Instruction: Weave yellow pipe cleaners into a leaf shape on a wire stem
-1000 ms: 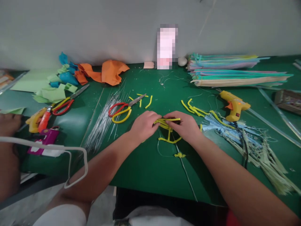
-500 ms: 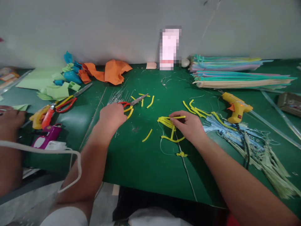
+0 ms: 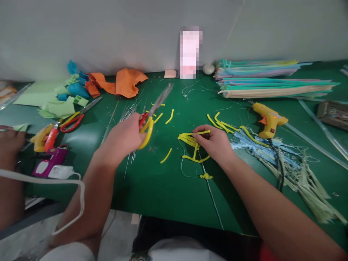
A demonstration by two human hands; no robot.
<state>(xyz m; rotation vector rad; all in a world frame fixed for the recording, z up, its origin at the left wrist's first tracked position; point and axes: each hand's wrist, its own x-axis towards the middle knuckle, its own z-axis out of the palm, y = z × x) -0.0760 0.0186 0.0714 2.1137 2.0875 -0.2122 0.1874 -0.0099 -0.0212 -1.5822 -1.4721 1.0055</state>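
Note:
My left hand (image 3: 126,132) is closed round a pair of scissors (image 3: 148,135) with yellow and red handles. Their blades point away from me and blur with motion. In my right hand (image 3: 217,143), thumb and fingers pinch a shape of yellow pipe cleaner (image 3: 187,139) with several strands side by side and a curved piece below. A thin wire (image 3: 212,197) runs from it toward the table's front edge, with a small yellow knot (image 3: 206,176) on it. Short yellow cut pieces (image 3: 166,156) lie between my hands. Thin metal wires (image 3: 129,159) lie under my left hand.
A yellow glue gun (image 3: 269,119) and blue and green tassels (image 3: 293,170) lie at right, below bundles of pipe cleaners (image 3: 277,87). Another person's hand (image 3: 12,143) is at far left, near second scissors (image 3: 72,121) and a purple device (image 3: 51,163). A white cable (image 3: 81,203) crosses my left forearm.
My left hand has lifted the scissors off the tabletop, their blades swinging to point farther away from me. My right hand keeps its pinch on the yellow pipe cleaner. The whole view shifts slightly.

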